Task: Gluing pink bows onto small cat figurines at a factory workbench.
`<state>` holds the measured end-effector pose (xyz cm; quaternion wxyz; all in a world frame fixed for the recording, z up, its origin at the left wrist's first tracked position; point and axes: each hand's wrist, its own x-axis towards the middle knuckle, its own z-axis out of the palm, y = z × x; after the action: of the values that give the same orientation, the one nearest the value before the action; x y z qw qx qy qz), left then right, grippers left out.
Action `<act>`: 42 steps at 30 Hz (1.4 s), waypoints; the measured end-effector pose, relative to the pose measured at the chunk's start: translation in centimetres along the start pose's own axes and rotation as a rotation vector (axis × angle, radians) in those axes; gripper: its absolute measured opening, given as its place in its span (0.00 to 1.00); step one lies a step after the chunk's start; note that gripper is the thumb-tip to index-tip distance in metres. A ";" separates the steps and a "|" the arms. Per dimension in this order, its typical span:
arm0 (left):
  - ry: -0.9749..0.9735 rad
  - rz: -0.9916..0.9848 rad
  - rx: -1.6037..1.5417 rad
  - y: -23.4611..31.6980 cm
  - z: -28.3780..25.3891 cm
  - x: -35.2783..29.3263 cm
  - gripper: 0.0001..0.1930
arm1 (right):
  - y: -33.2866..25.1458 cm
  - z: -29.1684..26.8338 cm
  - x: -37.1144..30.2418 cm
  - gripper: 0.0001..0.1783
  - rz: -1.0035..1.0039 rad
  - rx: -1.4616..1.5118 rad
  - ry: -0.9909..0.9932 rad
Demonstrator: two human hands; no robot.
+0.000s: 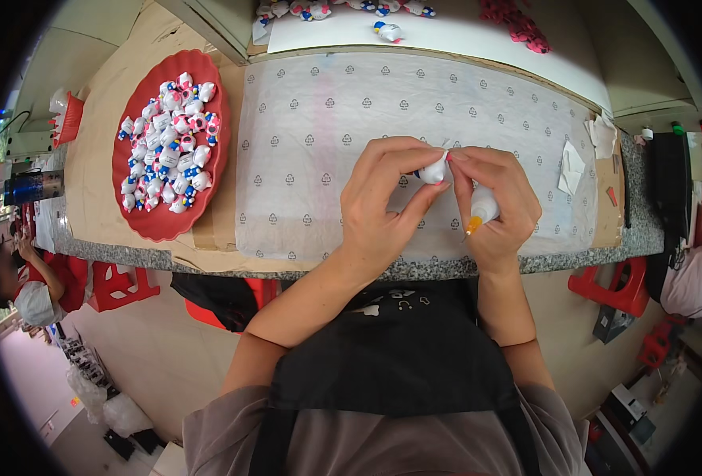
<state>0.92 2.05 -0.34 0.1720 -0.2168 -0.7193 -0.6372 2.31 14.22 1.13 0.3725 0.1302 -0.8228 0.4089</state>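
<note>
Between the thumb and fingers of my left hand [376, 202] is a small white figurine [433, 172] with a bit of blue on it. My right hand [509, 190] meets it from the other side, its thumb and forefinger pinching a tiny pink piece [449, 157] against the figurine. Tucked in the curled right fingers is a small white squeeze bottle [484, 205], its orange nozzle and thin tip pointing down toward me. The fingers partly hide the figurine. Both hands are over patterned white paper [303, 190].
A red scalloped tray [160, 227] heaped with similar white, pink and blue figurines stands at the left. On the white shelf [327, 36] behind are more figurines and a pile of pink pieces [525, 33]. Crumpled tissue [571, 168] lies at right. A person [41, 278] sits far left.
</note>
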 end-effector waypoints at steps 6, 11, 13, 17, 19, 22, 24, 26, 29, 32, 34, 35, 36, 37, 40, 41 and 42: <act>0.007 0.037 0.073 0.0 0.0 0.1 0.16 | 0.1 0.0 -0.2 0.14 -0.036 0.027 -0.013; 0.034 0.092 0.155 -0.2 0.0 0.1 0.16 | -0.2 0.4 -1.2 0.15 -0.048 0.052 0.008; 0.056 0.172 0.264 -0.2 0.0 0.0 0.16 | -0.9 0.3 -1.3 0.15 -0.011 0.014 -0.025; 0.058 0.204 0.327 -0.3 0.1 -0.1 0.15 | -0.9 0.2 -1.6 0.13 0.020 0.058 -0.027; 0.072 0.214 0.311 -0.2 0.2 0.0 0.16 | -1.6 0.0 -1.5 0.13 0.118 0.092 -0.031; 0.114 0.199 0.294 0.0 0.2 0.1 0.17 | -2.1 0.2 -1.5 0.14 0.061 0.040 -0.029; 0.105 0.205 0.299 -0.1 0.0 0.1 0.17 | -2.4 0.0 -1.3 0.13 0.083 0.025 -0.071; 0.098 0.211 0.302 -0.2 0.0 0.1 0.17 | -2.4 -0.2 -1.2 0.12 0.104 0.009 -0.116; 0.054 0.256 0.321 -0.2 0.0 0.1 0.16 | -2.4 -0.2 -1.1 0.12 0.047 -0.055 -0.121; 0.037 0.205 0.307 0.0 -0.2 0.2 0.16 | -2.4 -0.3 -1.2 0.11 0.059 -0.042 -0.146; 0.020 0.040 0.095 0.3 -0.3 0.6 0.14 | -1.9 -0.1 -1.5 0.14 0.277 0.235 0.004; -0.020 -0.071 -0.040 0.1 -0.5 0.3 0.15 | -1.7 -0.2 -1.6 0.12 0.337 0.287 0.005; -0.020 -0.068 -0.037 0.2 -0.5 0.3 0.15 | -1.8 -0.5 -1.4 0.12 0.348 0.270 -0.004; -0.022 -0.263 -0.271 0.4 -0.4 0.2 0.16 | -1.8 -0.9 -1.1 0.12 0.360 0.254 -0.012; -0.070 -0.555 -0.626 0.5 -0.7 0.6 0.17 | -1.0 -2.1 -0.6 0.12 0.552 0.312 -0.008; -0.119 -0.657 -0.752 0.4 -0.9 0.7 0.18 | -0.8 -2.1 -0.5 0.15 0.632 0.349 -0.028; -0.122 -0.656 -0.748 0.4 -0.9 0.7 0.18 | -0.6 -1.9 -0.4 0.15 0.632 0.353 -0.024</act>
<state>0.53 1.28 0.49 -0.1691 -0.0628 -0.4808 -0.8581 3.85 15.30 1.94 0.1899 -0.0635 -0.7433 0.6383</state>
